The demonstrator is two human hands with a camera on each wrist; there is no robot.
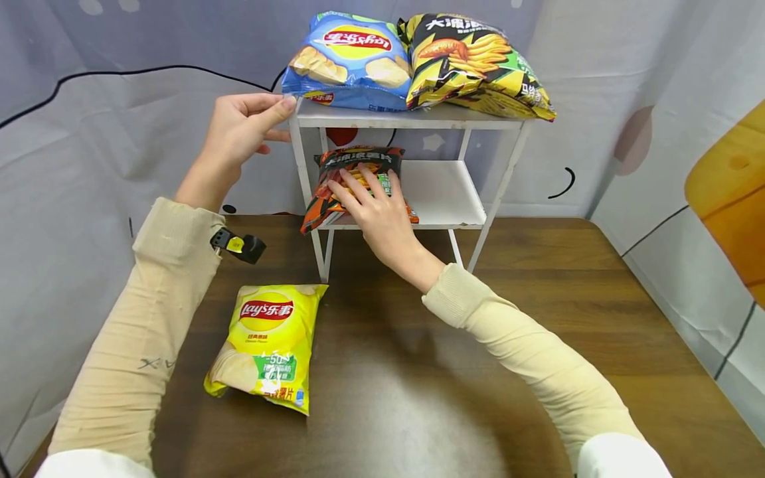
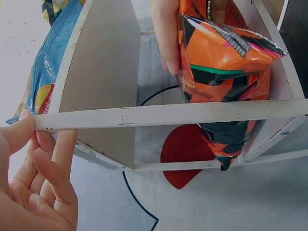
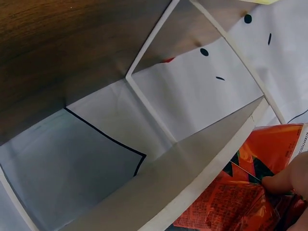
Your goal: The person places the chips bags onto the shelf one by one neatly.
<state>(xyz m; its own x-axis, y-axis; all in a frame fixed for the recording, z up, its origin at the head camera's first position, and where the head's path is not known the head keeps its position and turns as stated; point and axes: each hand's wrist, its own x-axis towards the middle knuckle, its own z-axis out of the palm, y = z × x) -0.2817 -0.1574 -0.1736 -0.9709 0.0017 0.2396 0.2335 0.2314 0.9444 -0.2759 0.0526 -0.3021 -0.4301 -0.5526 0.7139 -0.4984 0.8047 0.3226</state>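
My left hand [image 1: 242, 126] holds the upper left corner of a white metal shelf rack [image 1: 412, 120], thumb against the corner and fingers around the frame. On the lower shelf lies an orange-and-black bag of potato chips [image 1: 337, 179], its left end sticking out past the rack's side. My right hand [image 1: 382, 216] rests over this bag with its fingers spread and fairly straight. In the right wrist view a digit presses into the bag's crinkled orange wrapper [image 3: 226, 202]. Up on the top shelf, a blue Lay's chip bag [image 1: 352, 63] leans beside a black-and-yellow chip bag [image 1: 472, 63].
A yellow Lay's bag [image 1: 269, 345] lies on the brown wooden table [image 1: 382, 398], in front of the rack's left leg. Behind the rack hangs a pale patterned cloth [image 1: 149, 146], with a black cable [image 1: 173, 67] along it. The lower shelf's right half [image 1: 442, 192] shows bare.
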